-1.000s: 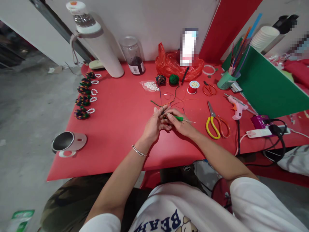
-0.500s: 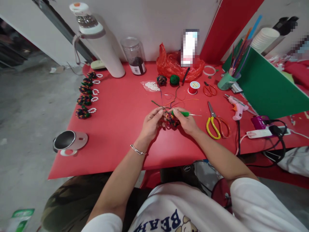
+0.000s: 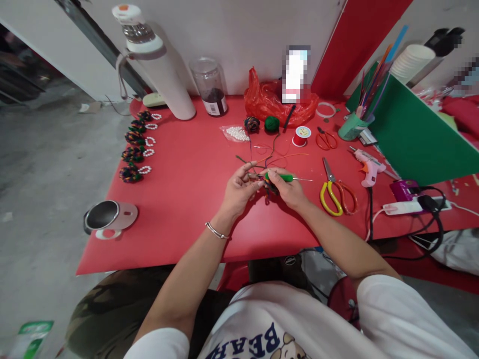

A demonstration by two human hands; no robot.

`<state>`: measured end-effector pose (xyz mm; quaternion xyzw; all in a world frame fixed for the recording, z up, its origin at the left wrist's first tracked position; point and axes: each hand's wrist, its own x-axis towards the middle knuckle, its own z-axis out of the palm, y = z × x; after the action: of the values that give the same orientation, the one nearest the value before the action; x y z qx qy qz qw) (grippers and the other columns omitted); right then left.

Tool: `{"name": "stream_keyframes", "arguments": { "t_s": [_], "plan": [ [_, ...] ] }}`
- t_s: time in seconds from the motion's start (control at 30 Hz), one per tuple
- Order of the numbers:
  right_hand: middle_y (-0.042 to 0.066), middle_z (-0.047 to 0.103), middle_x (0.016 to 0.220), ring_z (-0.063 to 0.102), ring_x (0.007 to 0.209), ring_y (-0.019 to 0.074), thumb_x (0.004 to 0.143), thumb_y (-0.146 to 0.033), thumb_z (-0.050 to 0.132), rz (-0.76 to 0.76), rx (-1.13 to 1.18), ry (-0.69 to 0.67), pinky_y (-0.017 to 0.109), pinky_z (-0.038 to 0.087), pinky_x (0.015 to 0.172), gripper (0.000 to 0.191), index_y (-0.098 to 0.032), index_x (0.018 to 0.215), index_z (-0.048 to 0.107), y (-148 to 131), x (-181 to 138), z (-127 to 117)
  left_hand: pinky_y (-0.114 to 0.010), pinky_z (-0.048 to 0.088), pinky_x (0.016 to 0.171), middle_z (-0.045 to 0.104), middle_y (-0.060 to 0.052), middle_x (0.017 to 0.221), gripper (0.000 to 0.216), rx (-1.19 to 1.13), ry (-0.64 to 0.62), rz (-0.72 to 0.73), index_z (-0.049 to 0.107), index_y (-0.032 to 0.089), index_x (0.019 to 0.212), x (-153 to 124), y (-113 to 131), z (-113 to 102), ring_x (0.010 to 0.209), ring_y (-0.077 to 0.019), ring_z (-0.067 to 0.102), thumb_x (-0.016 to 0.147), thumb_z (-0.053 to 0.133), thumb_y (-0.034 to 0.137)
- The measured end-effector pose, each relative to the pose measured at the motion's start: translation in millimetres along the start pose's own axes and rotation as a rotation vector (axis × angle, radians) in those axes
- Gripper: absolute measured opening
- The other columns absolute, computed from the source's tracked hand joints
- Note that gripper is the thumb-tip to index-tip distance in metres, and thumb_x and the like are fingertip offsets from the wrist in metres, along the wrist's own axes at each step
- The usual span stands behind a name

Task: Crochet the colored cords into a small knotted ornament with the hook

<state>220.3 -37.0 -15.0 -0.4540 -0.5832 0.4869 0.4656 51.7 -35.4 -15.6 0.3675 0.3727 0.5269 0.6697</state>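
In my right hand I grip a crochet hook by its green handle; a thin metal shaft sticks out to the right. My left hand is closed at the left edge of a small multicoloured crocheted piece, index finger raised near the yarn. Both hands partly cover the piece, and the hook's working tip is hard to make out. Loose yarn strands run from the hands towards a dark multicoloured yarn ball and a green yarn ball.
Several crocheted pieces with white bead loops line the left side. A mug lies near the left edge. Behind are a bottle, jar, red bag and beads. Rightward lie thread, scissors and a glue gun.
My left hand has shifted its fingers: the index finger lifted and the thumb moved right across the crocheted piece. My right hand keeps its grip on the hook. The view shifted slightly.
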Motion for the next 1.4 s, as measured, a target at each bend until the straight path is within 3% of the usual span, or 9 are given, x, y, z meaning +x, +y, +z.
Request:
{"name": "stream_keyframes", "arguments": {
  "t_s": [0.2, 0.47, 0.6, 0.67, 0.73, 0.9, 1.03, 1.23, 1.4],
  "plan": [
    [0.005, 0.078, 0.096, 0.071, 0.099, 0.0230, 0.100, -0.066, 0.056, -0.235, -0.238, 0.059, 0.044, 0.055, 0.099, 0.046, -0.027, 0.091, 0.081, 0.4, 4.1, -4.9, -0.024, 0.050, 0.060, 0.071, 0.003, 0.074, 0.070, 0.080, -0.030, 0.041, 0.068, 0.020, 0.132, 0.6, 0.0, -4.4, 0.062, -0.0110, 0.065, 0.067, 0.093, 0.019],
    [0.006, 0.082, 0.101, 0.072, 0.104, 0.0243, 0.095, -0.048, 0.070, -0.274, -0.371, 0.056, 0.046, 0.054, 0.102, 0.026, -0.028, 0.089, 0.085, -9.3, 1.4, -15.5, -0.024, 0.045, 0.056, 0.073, 0.002, 0.072, 0.073, 0.245, -0.024, 0.072, 0.064, 0.017, 0.139, -5.2, 5.1, -1.0, 0.056, -0.0094, 0.061, 0.071, 0.089, 0.017],
    [0.006, 0.080, 0.089, 0.074, 0.076, 0.0186, 0.092, -0.057, 0.071, 0.015, -0.040, -0.015, 0.033, 0.062, 0.071, 0.037, -0.023, 0.097, 0.083, -12.3, -1.9, -14.5, -0.024, 0.043, 0.051, 0.075, 0.001, 0.075, 0.072, 0.251, -0.045, 0.097, 0.065, 0.019, 0.139, -7.7, 10.2, -0.8, 0.053, -0.0090, 0.059, 0.071, 0.090, 0.017],
    [0.003, 0.076, 0.081, 0.067, 0.058, 0.0144, 0.089, -0.062, 0.072, 0.178, 0.122, -0.054, 0.026, 0.056, 0.050, 0.044, -0.022, 0.105, 0.080, -12.7, -3.1, -11.9, -0.024, 0.044, 0.051, 0.076, 0.001, 0.077, 0.071, 0.249, -0.057, 0.116, 0.065, 0.020, 0.139, -8.9, 12.6, -1.7, 0.053, -0.0093, 0.060, 0.072, 0.089, 0.017],
    [0.001, 0.075, 0.080, 0.067, 0.055, 0.0133, 0.085, -0.065, 0.074, 0.254, 0.246, -0.086, 0.024, 0.054, 0.045, 0.048, -0.022, 0.106, 0.076, -13.6, -3.5, -9.1, -0.024, 0.046, 0.053, 0.077, 0.000, 0.078, 0.070, 0.235, -0.069, 0.127, 0.064, 0.020, 0.139, -9.6, 14.0, -3.1, 0.057, -0.0110, 0.064, 0.074, 0.088, 0.017],
    [0.000, 0.072, 0.075, 0.068, 0.064, 0.0120, 0.084, -0.065, 0.075, 0.179, 0.279, -0.092, 0.023, 0.060, 0.058, 0.045, -0.021, 0.092, 0.072, -19.4, -3.6, -6.6, -0.022, 0.049, 0.053, 0.077, 0.000, 0.078, 0.071, 0.154, -0.085, 0.093, 0.063, 0.019, 0.140, -8.3, 12.4, -6.7, 0.065, -0.0138, 0.071, 0.074, 0.089, 0.018],
    [-0.003, 0.066, 0.069, 0.061, 0.054, 0.0093, 0.088, -0.065, 0.071, 0.092, 0.172, -0.034, 0.019, 0.052, 0.047, 0.045, -0.021, 0.092, 0.074, -19.9, -6.4, -6.0, -0.020, 0.043, 0.042, 0.074, 0.004, 0.076, 0.077, 0.080, -0.096, 0.033, 0.059, 0.021, 0.142, -5.8, 10.4, -7.6, 0.052, -0.0102, 0.062, 0.072, 0.091, 0.021],
    [-0.001, 0.071, 0.074, 0.063, 0.048, 0.0111, 0.085, -0.073, 0.070, 0.204, 0.287, -0.097, 0.020, 0.048, 0.037, 0.056, -0.021, 0.105, 0.073, -12.8, -6.9, -0.6, -0.020, 0.038, 0.038, 0.072, 0.006, 0.077, 0.081, 0.068, -0.063, 0.054, 0.053, 0.022, 0.148, -4.0, 10.9, -8.4, 0.044, -0.0074, 0.056, 0.075, 0.088, 0.021],
    [-0.004, 0.061, 0.059, 0.050, 0.043, 0.0072, 0.083, -0.073, 0.072, 0.175, 0.255, 0.075, 0.018, 0.038, 0.037, 0.057, -0.019, 0.099, 0.078, -9.4, -3.3, 0.5, -0.020, 0.039, 0.046, 0.073, 0.004, 0.076, 0.092, 0.147, -0.047, 0.092, 0.045, 0.021, 0.158, -3.7, 7.1, -6.4, 0.052, -0.0075, 0.056, 0.076, 0.086, 0.017]
  ]
}}
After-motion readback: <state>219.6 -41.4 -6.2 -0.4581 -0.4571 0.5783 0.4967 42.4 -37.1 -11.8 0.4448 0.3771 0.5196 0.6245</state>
